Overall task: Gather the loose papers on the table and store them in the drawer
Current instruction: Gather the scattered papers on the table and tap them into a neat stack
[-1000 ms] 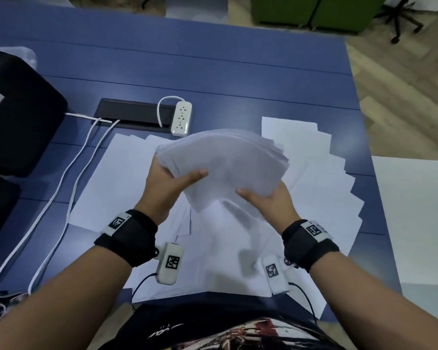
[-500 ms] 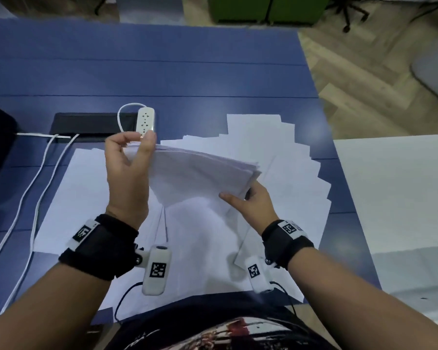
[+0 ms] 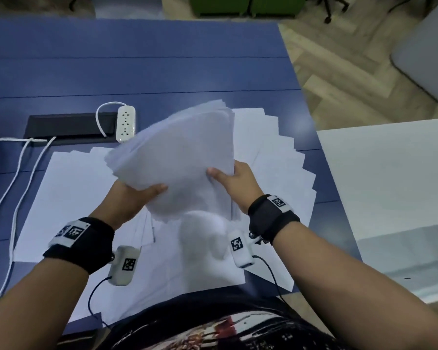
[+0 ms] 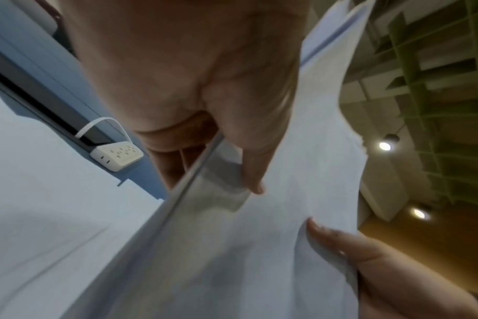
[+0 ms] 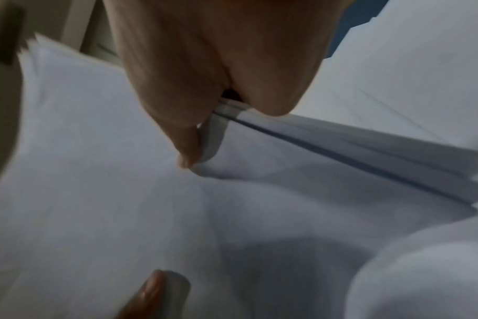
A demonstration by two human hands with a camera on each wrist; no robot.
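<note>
Paper stack (image 3: 177,157) is held in the air above the fanned loose sheets (image 3: 276,173) on the blue tabletop (image 3: 137,59), left hand (image 3: 127,198) pinching its near-left edge, right hand (image 3: 238,183) its right edge. The white power strip (image 3: 126,123) lies beyond the stack; no drawer shows.

Left wrist view: thumb on top, fingers (image 4: 175,164) beneath.

Right wrist view: thumb pinches the curling edge; the fingers under it are hidden. Squaring the splayed edges before gathering more would help.

Stack of papers (image 3: 177,157) motion-blurred, hiding both hands' fingers beneath; right wrist view smeared, cables (image 3: 13,178) cut off left
</note>
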